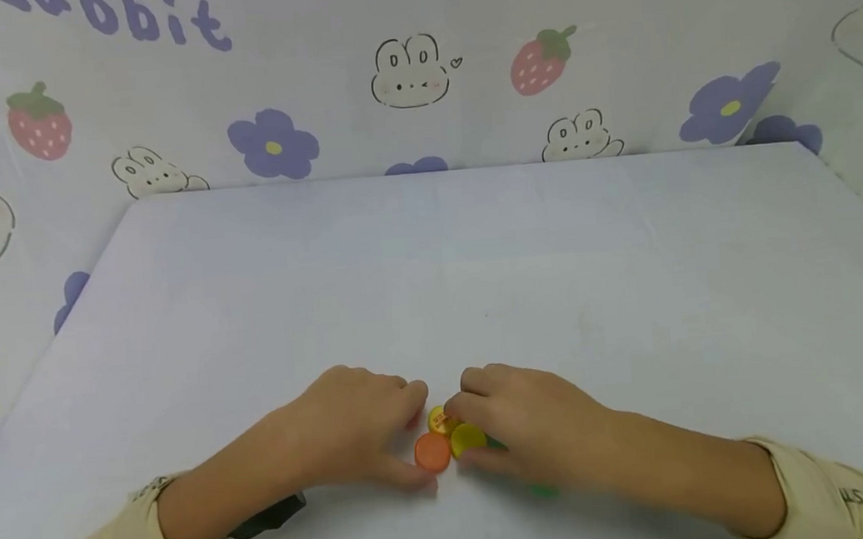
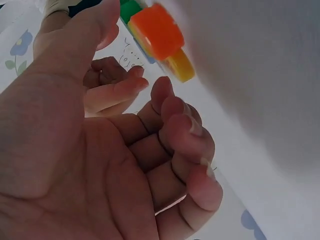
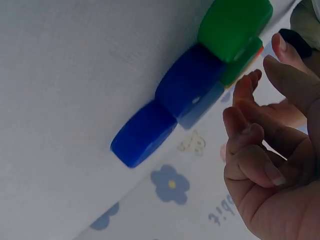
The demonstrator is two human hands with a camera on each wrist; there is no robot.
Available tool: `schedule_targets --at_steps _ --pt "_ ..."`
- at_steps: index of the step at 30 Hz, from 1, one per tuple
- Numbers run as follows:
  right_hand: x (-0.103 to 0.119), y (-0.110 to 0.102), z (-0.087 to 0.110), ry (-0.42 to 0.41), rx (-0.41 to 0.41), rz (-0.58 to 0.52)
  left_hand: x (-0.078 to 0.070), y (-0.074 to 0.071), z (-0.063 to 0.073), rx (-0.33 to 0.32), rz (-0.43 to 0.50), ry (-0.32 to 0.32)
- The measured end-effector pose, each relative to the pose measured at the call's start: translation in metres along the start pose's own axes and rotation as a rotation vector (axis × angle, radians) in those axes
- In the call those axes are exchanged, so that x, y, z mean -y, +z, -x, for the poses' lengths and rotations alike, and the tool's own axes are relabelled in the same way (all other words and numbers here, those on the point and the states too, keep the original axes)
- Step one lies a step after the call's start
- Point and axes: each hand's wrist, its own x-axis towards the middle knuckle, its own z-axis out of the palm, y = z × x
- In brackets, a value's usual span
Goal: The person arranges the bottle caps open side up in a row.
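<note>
Several coloured plastic bottle caps lie in a cluster at the front middle of the table. In the head view an orange cap (image 1: 433,453) sits left of a plain yellow cap (image 1: 469,440), behind which lies a yellow cap with red print (image 1: 439,420). My left hand (image 1: 355,425), its fingers loosely bent and holding nothing, is beside the orange cap. My right hand (image 1: 540,420) reaches over the cluster's right side, fingertips near the yellow caps; its fingers look loosely bent around nothing. It hides a green cap (image 3: 235,30) and two dark blue caps (image 3: 190,77), plain in the right wrist view.
The white tabletop (image 1: 431,261) extends behind the hands to a hanging cloth (image 1: 343,83) printed with rabbits, flowers and strawberries. A dark object (image 1: 268,516) shows beneath the left forearm. Another bit of green (image 1: 545,489) shows below the right hand.
</note>
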Motion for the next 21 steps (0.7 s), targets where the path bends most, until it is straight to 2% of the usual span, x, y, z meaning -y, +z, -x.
schedule_targets --at_steps 9,17,21 --pt "0.006 0.008 -0.01 -0.017 0.052 0.044 0.002 0.009 -0.003 0.03 0.025 -0.009" --pt "0.008 0.011 -0.014 -0.031 0.057 0.077 0.005 0.013 -0.004 -0.038 0.039 0.059" --pt "0.008 0.012 -0.015 -0.03 0.059 0.071 0.006 0.013 -0.005 -0.042 0.047 0.08"
